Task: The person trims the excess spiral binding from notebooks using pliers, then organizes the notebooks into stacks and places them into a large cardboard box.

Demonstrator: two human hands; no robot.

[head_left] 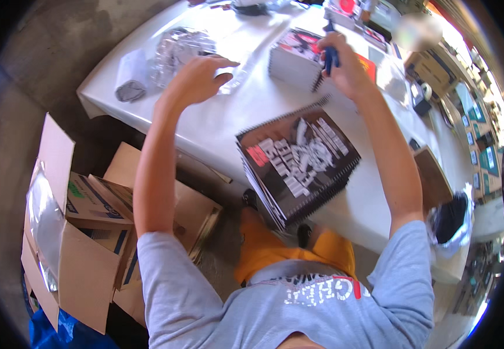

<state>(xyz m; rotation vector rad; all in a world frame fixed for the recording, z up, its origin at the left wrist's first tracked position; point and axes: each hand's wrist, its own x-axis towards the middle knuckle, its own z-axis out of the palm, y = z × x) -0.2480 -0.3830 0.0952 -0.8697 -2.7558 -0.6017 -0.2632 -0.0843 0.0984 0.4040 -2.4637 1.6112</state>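
Note:
My right hand (345, 68) is closed around a dark blue hand tool (331, 53), whose exact kind I cannot make out. It hovers at the right edge of a stack of spiral-bound notebooks (292, 68) with a reddish cover. My left hand (205, 78) is held over the white table with its fingers apart and nothing in it, near crumpled clear plastic wrap (176, 49). Closest to me, a second stack of spiral-bound notebooks (298, 160) with black printed covers lies at the table's front edge, touched by neither hand.
A rolled whitish plastic bundle (130, 75) lies at the left of the white table (205, 125). Cardboard boxes (92, 244) stand on the floor at lower left. To the right are a tape dispenser (421, 98), a cardboard box (432, 72) and a bag with dark contents (452, 221).

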